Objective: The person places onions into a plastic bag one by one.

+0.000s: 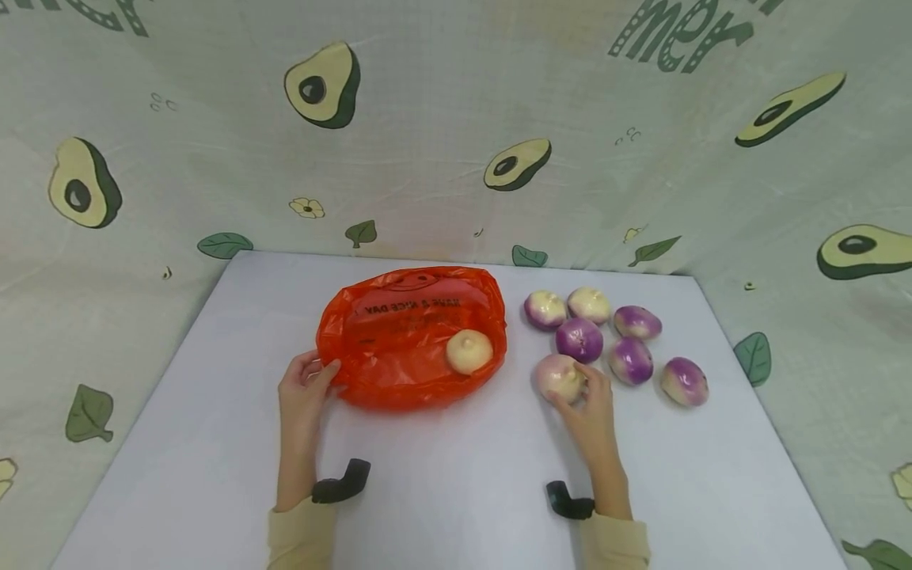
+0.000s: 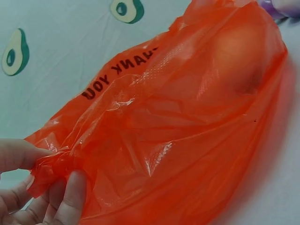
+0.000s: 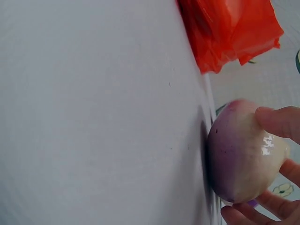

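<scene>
A red plastic bag (image 1: 399,356) lies spread with its mouth up on the white table. One pale turnip (image 1: 469,351) is inside it, at the bag's right side. My left hand (image 1: 306,381) pinches the bag's left rim between thumb and fingers; in the left wrist view the bunched plastic (image 2: 61,164) shows between them. My right hand (image 1: 590,404) grips a pale purple-and-white turnip (image 1: 559,378) at the near left of the turnip group. The right wrist view shows thumb and fingers around this turnip (image 3: 246,152), close to the tabletop.
Several purple-and-white turnips, among them a purple one (image 1: 579,340) and one farthest right (image 1: 685,381), sit on the table (image 1: 456,483) right of the bag. An avocado-print cloth (image 1: 427,119) hangs behind and at the sides. A dark camera mount is on each wrist.
</scene>
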`<state>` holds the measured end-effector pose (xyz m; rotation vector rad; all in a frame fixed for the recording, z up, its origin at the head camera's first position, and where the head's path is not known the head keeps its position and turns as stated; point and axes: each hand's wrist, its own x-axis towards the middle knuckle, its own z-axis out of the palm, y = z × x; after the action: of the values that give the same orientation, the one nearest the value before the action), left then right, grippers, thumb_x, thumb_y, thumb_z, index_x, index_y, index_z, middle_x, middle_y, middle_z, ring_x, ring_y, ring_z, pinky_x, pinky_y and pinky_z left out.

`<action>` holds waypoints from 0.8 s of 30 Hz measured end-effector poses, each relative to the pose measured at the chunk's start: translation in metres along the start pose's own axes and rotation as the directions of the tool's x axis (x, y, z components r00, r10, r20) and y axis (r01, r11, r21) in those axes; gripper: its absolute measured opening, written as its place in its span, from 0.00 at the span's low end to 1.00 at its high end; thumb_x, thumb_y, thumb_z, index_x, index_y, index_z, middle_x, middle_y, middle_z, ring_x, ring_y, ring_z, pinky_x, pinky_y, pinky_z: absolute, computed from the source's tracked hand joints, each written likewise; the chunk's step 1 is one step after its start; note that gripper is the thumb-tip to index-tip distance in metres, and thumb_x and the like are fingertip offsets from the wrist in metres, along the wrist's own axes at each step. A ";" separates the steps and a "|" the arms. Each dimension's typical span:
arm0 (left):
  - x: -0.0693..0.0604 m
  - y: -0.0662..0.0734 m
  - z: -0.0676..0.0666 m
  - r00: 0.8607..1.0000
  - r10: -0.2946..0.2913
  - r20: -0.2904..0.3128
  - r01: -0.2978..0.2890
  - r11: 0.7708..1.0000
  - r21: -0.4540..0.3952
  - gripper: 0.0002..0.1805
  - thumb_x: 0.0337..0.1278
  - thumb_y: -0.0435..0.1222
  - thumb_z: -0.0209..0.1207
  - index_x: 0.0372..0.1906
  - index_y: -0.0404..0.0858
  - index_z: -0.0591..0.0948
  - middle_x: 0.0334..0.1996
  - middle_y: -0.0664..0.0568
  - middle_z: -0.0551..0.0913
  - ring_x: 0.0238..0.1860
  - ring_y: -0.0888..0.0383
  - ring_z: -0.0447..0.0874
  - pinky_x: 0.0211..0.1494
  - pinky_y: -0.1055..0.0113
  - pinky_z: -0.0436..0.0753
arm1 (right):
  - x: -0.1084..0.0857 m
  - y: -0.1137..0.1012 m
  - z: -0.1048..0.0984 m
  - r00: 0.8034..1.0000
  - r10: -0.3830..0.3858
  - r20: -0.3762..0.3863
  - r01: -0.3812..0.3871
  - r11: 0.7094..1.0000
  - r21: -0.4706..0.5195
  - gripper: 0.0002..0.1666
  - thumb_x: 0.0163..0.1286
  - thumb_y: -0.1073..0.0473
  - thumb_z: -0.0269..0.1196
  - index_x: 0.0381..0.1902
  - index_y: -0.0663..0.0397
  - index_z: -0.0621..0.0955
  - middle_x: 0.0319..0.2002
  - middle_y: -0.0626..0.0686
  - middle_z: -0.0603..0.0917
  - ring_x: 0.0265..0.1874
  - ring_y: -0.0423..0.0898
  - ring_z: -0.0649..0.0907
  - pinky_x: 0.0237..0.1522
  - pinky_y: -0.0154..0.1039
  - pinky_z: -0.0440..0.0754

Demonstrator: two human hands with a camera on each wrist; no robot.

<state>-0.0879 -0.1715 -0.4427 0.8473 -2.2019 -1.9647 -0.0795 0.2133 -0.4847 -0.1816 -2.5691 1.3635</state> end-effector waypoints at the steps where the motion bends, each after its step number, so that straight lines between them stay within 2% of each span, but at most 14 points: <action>1: 0.001 0.001 0.000 1.000 0.005 0.002 -0.005 1.000 -0.009 0.23 0.60 0.43 0.57 0.58 0.41 0.70 0.44 0.51 0.73 0.37 0.65 0.77 0.39 0.79 0.80 | 0.000 0.000 0.000 1.000 -0.005 0.000 0.005 1.000 -0.004 0.38 0.53 0.65 0.69 0.59 0.67 0.66 0.58 0.67 0.64 0.54 0.58 0.67 0.56 0.55 0.71; 7: 0.005 0.000 0.002 1.000 0.009 0.007 -0.009 0.999 -0.030 0.22 0.60 0.41 0.58 0.57 0.40 0.70 0.42 0.50 0.73 0.33 0.67 0.78 0.37 0.77 0.81 | 0.000 0.000 0.002 0.999 -0.038 0.003 0.038 0.998 -0.039 0.40 0.52 0.65 0.69 0.60 0.68 0.64 0.57 0.67 0.63 0.54 0.58 0.66 0.54 0.50 0.69; 13: 0.009 0.002 0.003 1.000 0.001 0.016 -0.001 1.000 -0.007 0.23 0.60 0.43 0.57 0.58 0.42 0.70 0.44 0.50 0.72 0.36 0.65 0.77 0.39 0.77 0.82 | 0.000 0.001 0.003 0.998 -0.058 -0.012 0.057 0.996 -0.067 0.40 0.49 0.66 0.70 0.59 0.68 0.65 0.55 0.68 0.64 0.51 0.57 0.67 0.50 0.45 0.68; 18: 0.011 0.003 0.004 1.000 0.020 0.023 -0.020 1.000 -0.007 0.23 0.60 0.43 0.57 0.58 0.40 0.70 0.44 0.49 0.73 0.36 0.66 0.77 0.39 0.76 0.82 | 0.001 0.004 0.004 0.999 -0.049 -0.016 0.047 0.997 -0.063 0.40 0.49 0.66 0.70 0.59 0.68 0.65 0.55 0.67 0.65 0.50 0.56 0.67 0.50 0.45 0.68; 24: 0.013 0.004 0.006 0.999 0.032 0.022 -0.032 0.999 -0.007 0.23 0.59 0.43 0.58 0.58 0.41 0.70 0.44 0.49 0.73 0.38 0.62 0.76 0.39 0.77 0.81 | 0.002 0.004 0.005 0.998 -0.056 -0.030 0.054 0.996 -0.066 0.39 0.49 0.67 0.69 0.58 0.68 0.66 0.54 0.67 0.66 0.49 0.55 0.68 0.48 0.38 0.69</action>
<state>-0.1027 -0.1712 -0.4436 0.7882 -2.2056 -1.9747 -0.0827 0.2120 -0.4902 -0.1419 -2.5743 1.2486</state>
